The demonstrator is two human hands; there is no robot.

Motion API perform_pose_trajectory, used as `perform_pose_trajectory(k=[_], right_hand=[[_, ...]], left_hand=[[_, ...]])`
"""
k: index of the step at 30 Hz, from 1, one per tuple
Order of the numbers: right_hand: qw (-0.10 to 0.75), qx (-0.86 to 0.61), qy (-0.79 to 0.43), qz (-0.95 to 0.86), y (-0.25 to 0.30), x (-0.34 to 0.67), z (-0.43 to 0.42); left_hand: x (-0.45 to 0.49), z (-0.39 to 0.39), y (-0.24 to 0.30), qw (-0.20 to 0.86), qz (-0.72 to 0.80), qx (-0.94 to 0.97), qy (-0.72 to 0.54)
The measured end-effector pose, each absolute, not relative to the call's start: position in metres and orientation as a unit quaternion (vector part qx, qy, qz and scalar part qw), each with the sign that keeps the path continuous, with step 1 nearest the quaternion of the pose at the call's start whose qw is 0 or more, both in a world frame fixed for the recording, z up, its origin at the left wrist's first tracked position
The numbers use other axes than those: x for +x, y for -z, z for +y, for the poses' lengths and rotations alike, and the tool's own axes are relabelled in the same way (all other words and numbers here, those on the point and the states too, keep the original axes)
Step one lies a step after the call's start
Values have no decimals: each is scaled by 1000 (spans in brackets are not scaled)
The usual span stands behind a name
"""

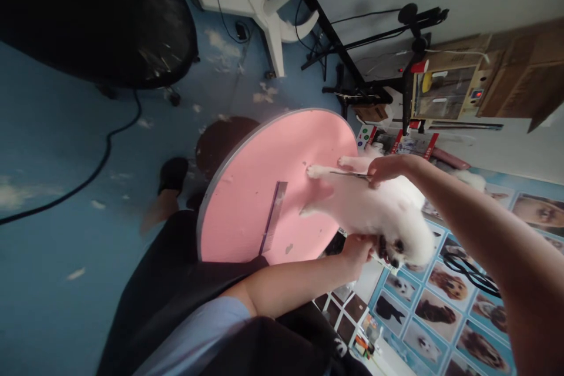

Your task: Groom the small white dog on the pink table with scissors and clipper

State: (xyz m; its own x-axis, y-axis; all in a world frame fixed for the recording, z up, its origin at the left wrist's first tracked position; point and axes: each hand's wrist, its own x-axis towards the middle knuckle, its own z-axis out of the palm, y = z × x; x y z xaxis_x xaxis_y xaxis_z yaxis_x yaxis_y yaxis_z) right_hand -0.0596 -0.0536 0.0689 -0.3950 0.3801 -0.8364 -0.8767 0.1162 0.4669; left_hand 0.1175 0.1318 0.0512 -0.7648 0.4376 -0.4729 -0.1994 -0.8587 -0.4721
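A fluffy white dog [352,208] stands on a round pink table [247,188], its face turned toward the lower right. My right hand [382,170] is closed around a pair of scissors [350,174], with the slim blades lying along one of the dog's legs. Under the dog's chin, my left hand [359,249] grips the fur by its jaw, and some fingers are hidden. A comb [272,214] with a purple spine lies flat on the tabletop near my body. The view is turned sideways.
A black padded seat [167,29] and a white star-shaped chair base [259,9] stand on the blue floor. A black cable [108,147] runs across it. Cardboard boxes [524,76] sit by the wall, near a poster of dog photos [440,305].
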Motion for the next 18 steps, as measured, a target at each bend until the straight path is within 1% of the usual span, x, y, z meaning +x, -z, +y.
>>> perform_pose_trajectory(k=[6, 11, 18], right_hand=[[505, -226, -617, 560, -62, -62, -50], [500, -257, -617, 550, -58, -64, -48], [520, -255, -607, 544, -48, -74, -40]], left_hand=[[117, 133, -51, 163, -183, -281, -928], [116, 134, -51, 169, -183, -290, -924], [116, 139, -50, 162, -187, -286, -926]])
